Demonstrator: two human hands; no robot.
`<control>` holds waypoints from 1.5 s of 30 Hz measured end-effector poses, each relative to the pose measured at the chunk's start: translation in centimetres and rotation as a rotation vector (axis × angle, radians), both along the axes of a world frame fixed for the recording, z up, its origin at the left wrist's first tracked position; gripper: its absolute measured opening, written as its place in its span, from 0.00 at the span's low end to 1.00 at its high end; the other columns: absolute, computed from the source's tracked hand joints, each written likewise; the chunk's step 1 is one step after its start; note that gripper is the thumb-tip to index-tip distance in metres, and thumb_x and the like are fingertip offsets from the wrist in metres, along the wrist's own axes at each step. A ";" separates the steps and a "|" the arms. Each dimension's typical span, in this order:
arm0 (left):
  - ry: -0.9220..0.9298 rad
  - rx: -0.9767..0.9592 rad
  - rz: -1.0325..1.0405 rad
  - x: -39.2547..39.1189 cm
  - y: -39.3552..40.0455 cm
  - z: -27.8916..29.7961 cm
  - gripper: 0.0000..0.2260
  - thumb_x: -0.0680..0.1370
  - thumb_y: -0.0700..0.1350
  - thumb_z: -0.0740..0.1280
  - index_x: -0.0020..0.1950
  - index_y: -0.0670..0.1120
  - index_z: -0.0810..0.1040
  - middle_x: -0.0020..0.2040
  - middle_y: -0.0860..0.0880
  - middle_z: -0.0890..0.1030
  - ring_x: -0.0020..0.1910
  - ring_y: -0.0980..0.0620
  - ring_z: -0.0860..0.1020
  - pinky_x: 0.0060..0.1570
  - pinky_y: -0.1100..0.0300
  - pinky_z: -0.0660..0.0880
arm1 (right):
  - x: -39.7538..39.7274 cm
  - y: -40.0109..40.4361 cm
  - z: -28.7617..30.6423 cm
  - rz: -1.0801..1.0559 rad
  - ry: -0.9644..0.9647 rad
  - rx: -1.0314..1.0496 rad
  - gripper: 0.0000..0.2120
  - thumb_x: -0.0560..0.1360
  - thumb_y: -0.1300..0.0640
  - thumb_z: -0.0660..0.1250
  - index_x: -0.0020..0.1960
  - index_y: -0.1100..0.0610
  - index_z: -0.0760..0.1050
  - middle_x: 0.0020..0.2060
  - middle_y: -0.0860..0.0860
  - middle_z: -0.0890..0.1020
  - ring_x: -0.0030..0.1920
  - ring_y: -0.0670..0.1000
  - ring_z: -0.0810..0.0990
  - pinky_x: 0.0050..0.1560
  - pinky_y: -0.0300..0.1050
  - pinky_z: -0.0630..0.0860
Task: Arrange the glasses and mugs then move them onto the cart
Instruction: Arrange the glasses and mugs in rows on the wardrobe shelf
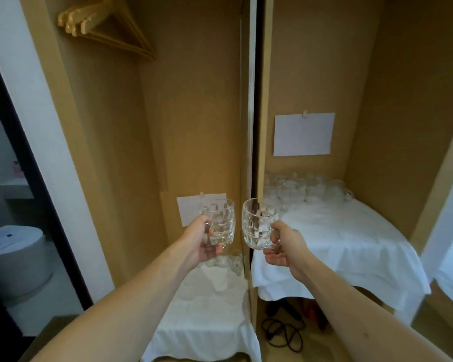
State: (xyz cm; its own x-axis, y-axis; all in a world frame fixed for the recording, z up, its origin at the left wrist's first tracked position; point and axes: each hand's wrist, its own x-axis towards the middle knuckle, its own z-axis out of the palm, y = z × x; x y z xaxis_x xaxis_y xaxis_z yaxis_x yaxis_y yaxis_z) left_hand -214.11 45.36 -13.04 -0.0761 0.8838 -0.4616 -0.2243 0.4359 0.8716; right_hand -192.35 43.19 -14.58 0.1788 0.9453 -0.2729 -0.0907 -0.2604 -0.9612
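Observation:
My left hand (199,237) grips a clear dimpled glass mug (221,222) by its handle, held upright in the air. My right hand (282,246) holds a second clear glass mug (258,227) by its handle, tilted a little left. The two mugs hang side by side, slightly apart, in front of the wardrobe's middle divider. Several more glass mugs (306,190) stand at the back of a white-clothed shelf (350,239) on the right. A few glasses (226,261) sit on a lower white-clothed surface (207,317) on the left, partly hidden by my left hand.
A wooden divider (248,152) splits the wardrobe into two bays. White paper sheets (303,134) are clipped to the back walls. Wooden hangers (100,24) hang top left. Black cables (282,333) lie on the floor under the right shelf. A white toilet (14,259) shows at far left.

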 end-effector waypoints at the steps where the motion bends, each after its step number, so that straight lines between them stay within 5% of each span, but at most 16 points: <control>1: 0.003 -0.007 -0.012 1.0 -0.1 -0.1 0.13 0.79 0.51 0.66 0.41 0.44 0.71 0.48 0.39 0.74 0.43 0.41 0.77 0.40 0.49 0.80 | 0.9 -0.2 -0.2 -0.015 -0.017 -0.007 0.17 0.77 0.47 0.64 0.40 0.60 0.71 0.34 0.60 0.79 0.36 0.59 0.78 0.44 0.55 0.82; 5: 0.008 -0.035 -0.053 5.3 0.4 -0.3 0.15 0.80 0.50 0.64 0.38 0.44 0.69 0.40 0.41 0.74 0.39 0.43 0.75 0.39 0.50 0.79 | 4.7 -0.4 -1.1 -0.083 -0.008 -0.040 0.16 0.77 0.48 0.64 0.40 0.60 0.72 0.33 0.59 0.78 0.35 0.58 0.79 0.44 0.56 0.83; 8: 0.009 -0.034 -0.097 8.8 1.8 -0.3 0.16 0.81 0.49 0.64 0.35 0.43 0.70 0.31 0.43 0.78 0.35 0.44 0.76 0.43 0.49 0.78 | 7.6 -0.3 -1.7 -0.137 0.029 -0.057 0.15 0.76 0.49 0.65 0.39 0.60 0.70 0.32 0.57 0.74 0.28 0.55 0.74 0.32 0.48 0.79; 12: 0.022 -0.049 -0.184 13.7 4.9 -0.2 0.16 0.79 0.50 0.65 0.35 0.44 0.70 0.42 0.40 0.76 0.40 0.43 0.76 0.39 0.51 0.80 | 11.6 0.6 -2.2 -0.227 0.041 -0.089 0.13 0.76 0.50 0.65 0.41 0.60 0.71 0.37 0.58 0.72 0.27 0.54 0.71 0.32 0.46 0.74; 16: 0.020 -0.031 -0.265 19.4 8.5 -0.6 0.14 0.79 0.50 0.65 0.37 0.44 0.70 0.42 0.42 0.72 0.41 0.43 0.73 0.48 0.50 0.80 | 15.6 2.4 -2.2 -0.298 0.019 -0.129 0.13 0.77 0.50 0.65 0.42 0.61 0.71 0.38 0.59 0.73 0.33 0.56 0.72 0.32 0.44 0.73; 21: -0.001 -0.038 -0.351 25.5 13.6 -1.3 0.14 0.79 0.51 0.65 0.37 0.45 0.70 0.42 0.42 0.69 0.34 0.45 0.72 0.42 0.52 0.79 | 20.8 5.8 -2.0 -0.394 -0.008 -0.155 0.14 0.79 0.51 0.64 0.44 0.62 0.73 0.38 0.60 0.77 0.39 0.58 0.75 0.34 0.46 0.77; 25: -0.009 -0.049 -0.355 28.9 17.3 -2.2 0.15 0.78 0.49 0.64 0.34 0.45 0.69 0.40 0.43 0.70 0.31 0.45 0.72 0.54 0.48 0.79 | 23.8 9.4 -3.2 -0.423 -0.043 -0.174 0.16 0.79 0.49 0.63 0.44 0.63 0.75 0.38 0.62 0.81 0.38 0.59 0.80 0.45 0.54 0.83; 31: 0.007 -0.094 -0.355 30.4 22.3 -4.5 0.15 0.78 0.49 0.64 0.34 0.44 0.69 0.38 0.43 0.70 0.32 0.46 0.71 0.40 0.53 0.78 | 26.9 14.5 -5.5 -0.433 -0.031 -0.219 0.17 0.78 0.47 0.63 0.46 0.62 0.76 0.40 0.61 0.82 0.36 0.57 0.81 0.40 0.49 0.83; 36: -0.004 -0.144 -0.311 31.9 25.2 -6.0 0.15 0.79 0.49 0.64 0.35 0.44 0.70 0.39 0.43 0.70 0.34 0.45 0.72 0.43 0.52 0.77 | 28.8 17.9 -7.3 -0.404 -0.025 -0.259 0.19 0.78 0.44 0.63 0.46 0.62 0.77 0.47 0.63 0.84 0.43 0.60 0.84 0.43 0.51 0.84; 45: -0.016 -0.186 -0.182 34.8 28.7 -8.0 0.14 0.79 0.49 0.65 0.37 0.44 0.71 0.40 0.43 0.70 0.34 0.45 0.73 0.42 0.52 0.78 | 32.9 24.6 -8.4 -0.312 -0.002 -0.258 0.17 0.78 0.47 0.64 0.45 0.62 0.76 0.42 0.63 0.82 0.40 0.61 0.82 0.37 0.49 0.82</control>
State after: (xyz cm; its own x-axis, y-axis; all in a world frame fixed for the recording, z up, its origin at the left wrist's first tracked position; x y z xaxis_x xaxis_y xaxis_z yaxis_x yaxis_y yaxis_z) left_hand -179.35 74.07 -21.03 0.0849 0.7821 -0.6174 -0.1407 0.6228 0.7696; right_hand -159.45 67.79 -22.95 0.4473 0.7461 -0.4932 -0.2018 -0.4530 -0.8684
